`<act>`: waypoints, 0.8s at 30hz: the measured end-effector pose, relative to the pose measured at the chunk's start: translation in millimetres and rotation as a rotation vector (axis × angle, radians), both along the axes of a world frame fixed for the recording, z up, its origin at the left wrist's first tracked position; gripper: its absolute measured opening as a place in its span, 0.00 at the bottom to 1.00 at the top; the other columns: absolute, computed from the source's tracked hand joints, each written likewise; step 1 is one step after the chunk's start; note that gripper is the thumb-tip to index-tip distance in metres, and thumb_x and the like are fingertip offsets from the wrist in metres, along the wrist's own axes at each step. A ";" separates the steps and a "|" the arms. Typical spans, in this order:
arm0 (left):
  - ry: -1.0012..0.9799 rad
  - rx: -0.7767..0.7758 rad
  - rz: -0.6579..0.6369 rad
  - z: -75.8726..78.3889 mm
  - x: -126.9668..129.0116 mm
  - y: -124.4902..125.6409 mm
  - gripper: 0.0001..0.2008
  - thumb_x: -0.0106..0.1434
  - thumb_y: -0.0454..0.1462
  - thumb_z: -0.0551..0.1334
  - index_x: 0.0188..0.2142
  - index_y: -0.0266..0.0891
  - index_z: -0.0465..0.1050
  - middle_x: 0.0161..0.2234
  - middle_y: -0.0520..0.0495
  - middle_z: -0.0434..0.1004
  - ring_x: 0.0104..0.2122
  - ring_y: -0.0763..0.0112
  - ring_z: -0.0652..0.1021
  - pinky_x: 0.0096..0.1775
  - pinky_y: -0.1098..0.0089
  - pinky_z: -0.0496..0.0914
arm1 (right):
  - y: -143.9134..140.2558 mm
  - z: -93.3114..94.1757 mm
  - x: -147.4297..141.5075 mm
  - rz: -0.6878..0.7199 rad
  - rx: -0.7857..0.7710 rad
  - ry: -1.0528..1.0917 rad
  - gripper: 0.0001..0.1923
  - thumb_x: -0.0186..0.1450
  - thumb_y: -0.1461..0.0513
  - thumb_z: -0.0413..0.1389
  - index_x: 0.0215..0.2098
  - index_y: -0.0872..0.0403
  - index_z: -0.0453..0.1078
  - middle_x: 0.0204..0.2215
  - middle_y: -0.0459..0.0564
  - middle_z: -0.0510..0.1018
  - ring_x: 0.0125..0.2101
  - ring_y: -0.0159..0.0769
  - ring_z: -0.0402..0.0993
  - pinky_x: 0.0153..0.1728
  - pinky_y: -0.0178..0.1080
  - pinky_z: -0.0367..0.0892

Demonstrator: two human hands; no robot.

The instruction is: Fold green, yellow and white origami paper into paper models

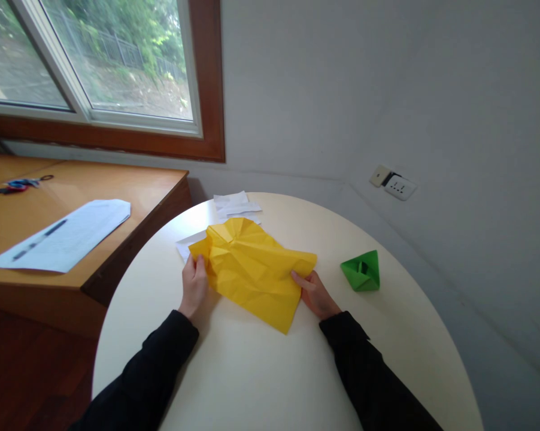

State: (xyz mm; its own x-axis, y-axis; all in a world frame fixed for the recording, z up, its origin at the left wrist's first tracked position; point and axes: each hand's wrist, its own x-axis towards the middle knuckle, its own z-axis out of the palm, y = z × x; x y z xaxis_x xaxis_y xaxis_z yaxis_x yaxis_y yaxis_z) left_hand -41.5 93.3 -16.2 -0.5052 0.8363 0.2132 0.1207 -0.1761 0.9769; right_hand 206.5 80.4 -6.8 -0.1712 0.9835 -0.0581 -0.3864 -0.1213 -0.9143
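Here the yellow paper (pixel 253 269) lies between the left hand (pixel 194 285) and right hand (pixel 315 294), both pinching its edges.

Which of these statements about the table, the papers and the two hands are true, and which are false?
1. Both hands touch the yellow paper. True: left hand at its left edge, right hand at its right edge.
2. The yellow paper is smooth. False: it is heavily creased.
3. A green folded paper figure lies right of the right hand. True.
4. The right hand holds the green figure. False: they are apart.
5. The round table is black. False: it is cream.
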 end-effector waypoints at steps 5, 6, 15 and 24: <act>-0.157 -0.029 0.007 -6.1 -1.2 5.4 0.11 0.58 0.42 0.54 0.26 0.37 0.66 0.25 0.52 0.68 0.26 0.73 0.69 0.29 0.73 0.65 | 2.1 -1.7 0.8 -0.045 -0.028 0.017 0.18 0.47 0.55 0.66 0.35 0.53 0.75 0.39 0.51 0.80 0.41 0.47 0.75 0.45 0.48 0.69; -0.219 -0.024 -0.003 -6.3 -0.6 6.3 0.10 0.58 0.42 0.55 0.28 0.37 0.67 0.27 0.51 0.70 0.27 0.73 0.70 0.30 0.73 0.66 | 2.6 -2.2 1.0 -0.055 -0.031 0.020 0.18 0.47 0.55 0.66 0.35 0.54 0.75 0.40 0.52 0.80 0.41 0.47 0.75 0.44 0.47 0.69; -0.609 -0.025 -0.066 7.1 5.2 5.8 0.07 0.61 0.37 0.54 0.35 0.37 0.68 0.38 0.44 0.74 0.36 0.69 0.76 0.39 0.67 0.71 | 7.8 -6.3 1.3 -0.156 -0.066 0.040 0.17 0.46 0.57 0.66 0.33 0.55 0.75 0.40 0.53 0.79 0.41 0.46 0.75 0.44 0.46 0.69; -0.652 -0.031 -0.077 6.6 4.2 6.4 0.07 0.62 0.35 0.53 0.37 0.37 0.68 0.39 0.43 0.75 0.37 0.69 0.77 0.40 0.68 0.72 | 13.6 -4.1 5.7 -0.307 -0.020 0.072 0.11 0.48 0.59 0.64 0.30 0.54 0.73 0.33 0.49 0.80 0.36 0.42 0.75 0.37 0.43 0.70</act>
